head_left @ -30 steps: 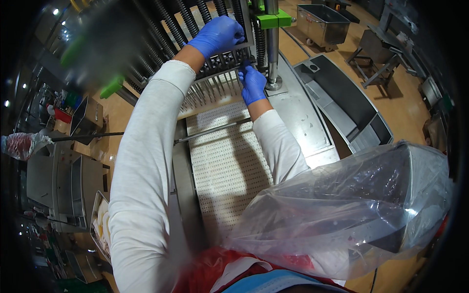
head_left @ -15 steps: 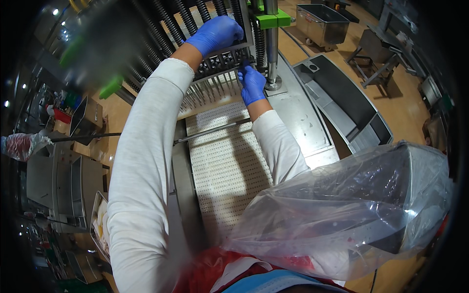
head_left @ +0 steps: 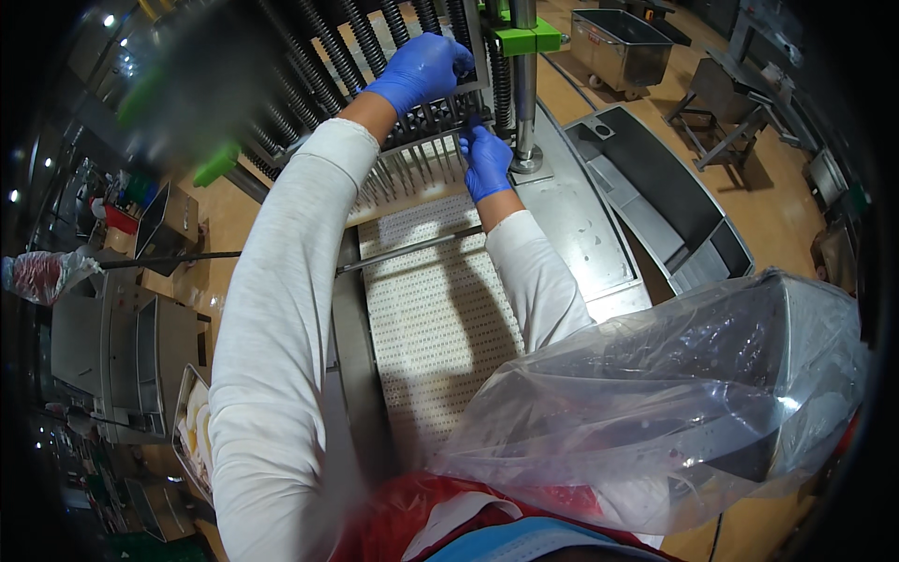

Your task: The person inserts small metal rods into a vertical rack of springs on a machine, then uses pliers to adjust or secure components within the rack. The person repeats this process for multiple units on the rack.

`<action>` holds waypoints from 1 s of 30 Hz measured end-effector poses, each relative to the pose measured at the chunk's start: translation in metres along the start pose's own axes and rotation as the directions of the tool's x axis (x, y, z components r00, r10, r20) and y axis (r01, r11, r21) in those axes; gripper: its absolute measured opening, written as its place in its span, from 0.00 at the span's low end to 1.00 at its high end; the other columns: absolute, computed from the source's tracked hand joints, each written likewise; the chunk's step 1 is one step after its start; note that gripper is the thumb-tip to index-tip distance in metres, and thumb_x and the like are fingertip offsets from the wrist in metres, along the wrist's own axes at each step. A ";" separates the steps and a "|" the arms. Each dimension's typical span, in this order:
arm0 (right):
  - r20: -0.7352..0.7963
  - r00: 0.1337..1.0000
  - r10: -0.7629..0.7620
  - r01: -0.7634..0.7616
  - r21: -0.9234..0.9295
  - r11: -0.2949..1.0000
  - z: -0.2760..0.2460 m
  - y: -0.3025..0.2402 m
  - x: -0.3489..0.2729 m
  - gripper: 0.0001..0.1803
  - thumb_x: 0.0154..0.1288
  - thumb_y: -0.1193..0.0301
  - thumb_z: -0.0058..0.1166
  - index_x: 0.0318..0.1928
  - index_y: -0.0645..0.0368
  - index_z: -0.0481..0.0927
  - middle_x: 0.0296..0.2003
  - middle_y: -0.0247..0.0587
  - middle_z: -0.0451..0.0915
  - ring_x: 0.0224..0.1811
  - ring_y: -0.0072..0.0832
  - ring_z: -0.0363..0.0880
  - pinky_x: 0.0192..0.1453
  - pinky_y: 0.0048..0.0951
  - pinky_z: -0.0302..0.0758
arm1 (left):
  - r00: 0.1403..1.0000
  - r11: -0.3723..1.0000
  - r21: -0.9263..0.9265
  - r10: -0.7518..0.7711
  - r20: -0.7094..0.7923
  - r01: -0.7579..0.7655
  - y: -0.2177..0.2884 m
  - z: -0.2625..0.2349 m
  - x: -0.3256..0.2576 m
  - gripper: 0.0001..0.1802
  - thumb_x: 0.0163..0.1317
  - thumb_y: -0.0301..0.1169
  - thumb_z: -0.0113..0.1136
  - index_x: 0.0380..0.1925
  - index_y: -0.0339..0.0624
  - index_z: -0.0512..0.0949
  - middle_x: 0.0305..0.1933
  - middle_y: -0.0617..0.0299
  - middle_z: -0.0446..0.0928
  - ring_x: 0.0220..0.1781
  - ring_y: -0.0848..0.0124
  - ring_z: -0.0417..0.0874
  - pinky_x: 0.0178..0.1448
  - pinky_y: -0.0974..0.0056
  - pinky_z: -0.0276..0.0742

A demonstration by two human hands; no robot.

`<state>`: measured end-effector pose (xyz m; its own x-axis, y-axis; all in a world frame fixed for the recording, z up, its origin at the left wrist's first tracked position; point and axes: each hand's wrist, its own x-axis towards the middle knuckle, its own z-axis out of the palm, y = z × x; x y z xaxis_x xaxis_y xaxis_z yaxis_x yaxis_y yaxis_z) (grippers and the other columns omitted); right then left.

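Observation:
My left hand [head_left: 420,73], in a blue glove, rests curled on the dark bar [head_left: 440,120] that carries a row of thin metal needles [head_left: 407,169] at the head of a machine. My right hand [head_left: 486,161], also blue-gloved, is just below and to the right, its fingers pinched around one of the needles near the bar's right end. Both arms wear long white sleeves. Black corrugated hoses [head_left: 328,47] run up from the bar. Under the needles lies a white perforated conveyor belt [head_left: 435,318].
A clear plastic bag [head_left: 674,403] covers a metal part at the lower right. A green clamp [head_left: 524,37] sits on a steel post beside the needle head. A steel bin [head_left: 623,42] stands on the orange floor far right. A tray of pale food [head_left: 195,426] sits lower left.
Both hands stay at the needle bar; my right hand has shifted slightly along the needles. Nothing else has moved.

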<state>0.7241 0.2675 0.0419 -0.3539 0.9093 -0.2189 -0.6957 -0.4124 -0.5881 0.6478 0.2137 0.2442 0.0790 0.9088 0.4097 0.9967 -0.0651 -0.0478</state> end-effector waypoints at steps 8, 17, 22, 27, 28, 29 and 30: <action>0.003 1.000 -0.010 0.010 -0.016 1.000 -0.001 -0.002 -0.002 0.06 0.67 0.79 0.60 0.31 0.68 0.79 0.25 0.44 0.81 0.21 0.26 0.80 0.21 0.23 0.73 | 1.000 0.998 -0.067 0.013 -0.024 -0.015 0.002 -0.002 -0.007 0.12 0.59 0.29 0.67 0.43 0.44 0.88 0.46 0.53 0.87 0.49 0.54 0.88 0.57 0.53 0.84; 0.009 1.000 -0.008 0.008 0.010 1.000 0.000 -0.001 -0.001 0.08 0.67 0.78 0.60 0.31 0.68 0.78 0.25 0.44 0.81 0.21 0.25 0.79 0.21 0.23 0.72 | 0.999 0.999 -0.039 0.030 -0.031 -0.031 0.001 0.001 -0.006 0.19 0.58 0.25 0.64 0.52 0.39 0.82 0.50 0.48 0.85 0.55 0.52 0.87 0.62 0.52 0.82; 0.000 1.000 0.006 -0.006 0.000 1.000 0.000 -0.001 -0.001 0.07 0.67 0.78 0.60 0.31 0.67 0.78 0.26 0.44 0.81 0.21 0.24 0.78 0.21 0.22 0.71 | 1.000 0.992 -0.123 0.027 -0.012 -0.028 0.003 -0.010 -0.004 0.16 0.60 0.28 0.67 0.48 0.38 0.84 0.47 0.48 0.87 0.52 0.51 0.88 0.61 0.53 0.82; -0.020 1.000 -0.005 0.005 0.012 1.000 0.000 0.003 0.002 0.08 0.66 0.78 0.61 0.29 0.65 0.77 0.26 0.43 0.81 0.21 0.24 0.78 0.22 0.22 0.71 | 0.997 0.994 -0.075 0.077 -0.015 -0.078 -0.004 -0.010 0.001 0.11 0.61 0.28 0.67 0.44 0.41 0.87 0.45 0.50 0.88 0.48 0.53 0.89 0.58 0.54 0.84; -0.031 0.999 -0.015 0.016 0.008 1.000 0.000 0.004 0.003 0.09 0.66 0.78 0.61 0.29 0.65 0.77 0.26 0.43 0.81 0.21 0.24 0.78 0.22 0.22 0.71 | 0.997 0.995 -0.066 0.078 0.008 -0.077 -0.005 -0.009 0.003 0.12 0.61 0.27 0.66 0.45 0.42 0.88 0.46 0.51 0.88 0.48 0.53 0.89 0.57 0.54 0.84; -0.037 0.999 -0.015 0.016 0.006 1.000 0.001 0.005 0.002 0.09 0.66 0.78 0.61 0.29 0.65 0.77 0.26 0.43 0.81 0.21 0.24 0.78 0.22 0.22 0.71 | 0.997 0.996 -0.056 0.074 0.032 -0.072 -0.007 -0.008 0.002 0.12 0.61 0.26 0.66 0.45 0.43 0.88 0.46 0.51 0.88 0.48 0.54 0.89 0.57 0.55 0.84; -0.042 0.999 -0.015 0.015 0.005 1.000 0.002 0.006 0.001 0.09 0.66 0.78 0.61 0.29 0.65 0.77 0.26 0.43 0.81 0.21 0.24 0.78 0.22 0.22 0.71 | 0.996 0.997 -0.009 0.073 0.053 -0.073 -0.008 -0.007 0.000 0.13 0.61 0.25 0.65 0.45 0.44 0.88 0.46 0.52 0.88 0.48 0.55 0.89 0.57 0.55 0.84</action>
<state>0.7188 0.2656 0.0401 -0.3167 0.9170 -0.2426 -0.7040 -0.3986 -0.5878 0.6398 0.2116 0.2513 0.1508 0.9223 0.3558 0.9884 -0.1348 -0.0697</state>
